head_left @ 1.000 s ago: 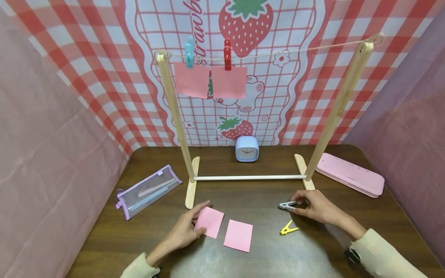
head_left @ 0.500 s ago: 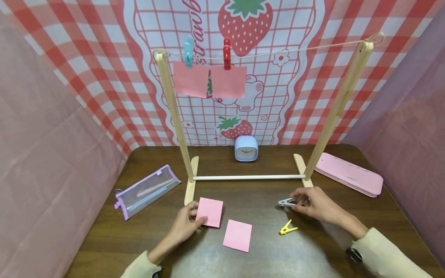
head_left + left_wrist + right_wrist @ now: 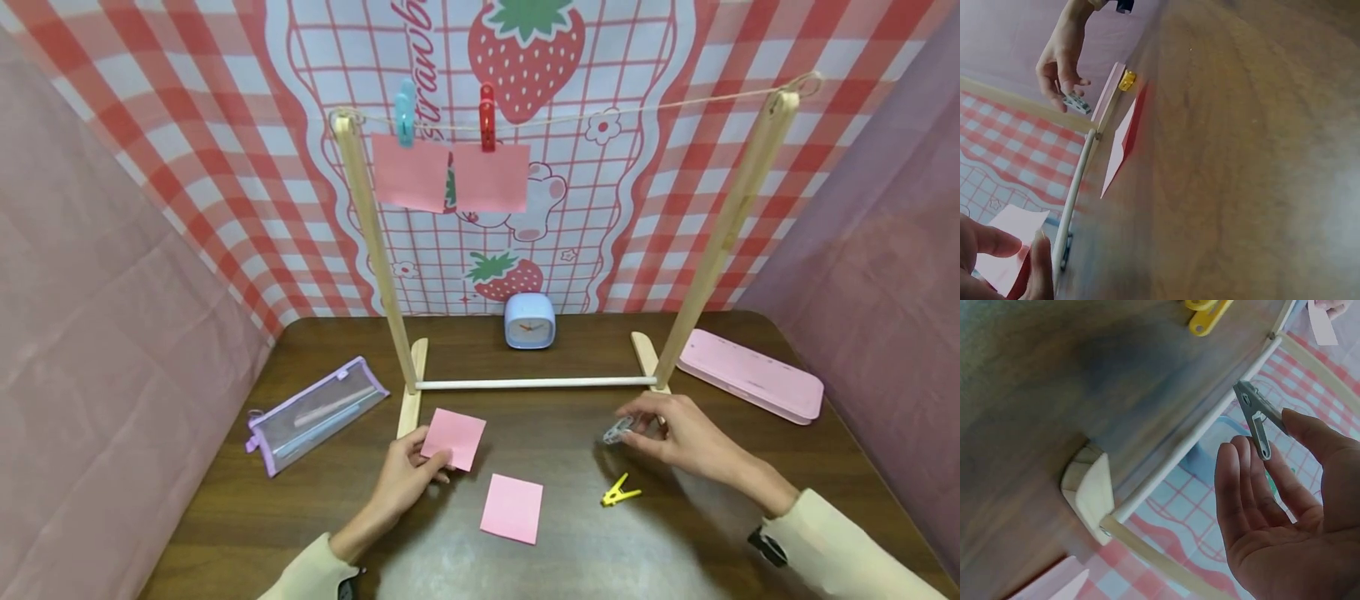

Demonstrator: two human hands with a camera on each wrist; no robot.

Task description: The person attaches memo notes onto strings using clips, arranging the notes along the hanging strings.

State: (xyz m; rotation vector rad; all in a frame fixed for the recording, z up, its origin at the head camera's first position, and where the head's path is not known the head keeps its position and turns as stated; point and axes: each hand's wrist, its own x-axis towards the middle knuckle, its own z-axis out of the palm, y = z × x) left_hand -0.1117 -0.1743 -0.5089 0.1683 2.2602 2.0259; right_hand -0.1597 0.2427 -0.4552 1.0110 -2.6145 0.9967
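Note:
My left hand (image 3: 405,479) pinches a square pink sticky note (image 3: 454,437) between thumb and fingers, lifted over the table near the rack's left foot. My right hand (image 3: 678,433) holds a grey clothespin (image 3: 617,430) by its handle ends. In the right wrist view the grey clothespin (image 3: 1254,415) sits between thumb and fingertips. A second pink sticky note (image 3: 512,508) lies flat on the table between the hands. Near the right hand lies a yellow clothespin (image 3: 620,491). Two pink notes hang from the string, one under a blue clothespin (image 3: 405,114), one under a red clothespin (image 3: 487,118).
A wooden rack with a left post (image 3: 375,250), a right post (image 3: 727,237), a white crossbar (image 3: 536,384) and a string (image 3: 637,111) stands ahead. A mesh pencil pouch (image 3: 321,417) lies left, a pink case (image 3: 750,375) right, and a blue clock (image 3: 529,322) behind the crossbar.
My left hand has raised the pink note off the table and away from me. My right hand has lifted and turned the grey clothespin slightly.

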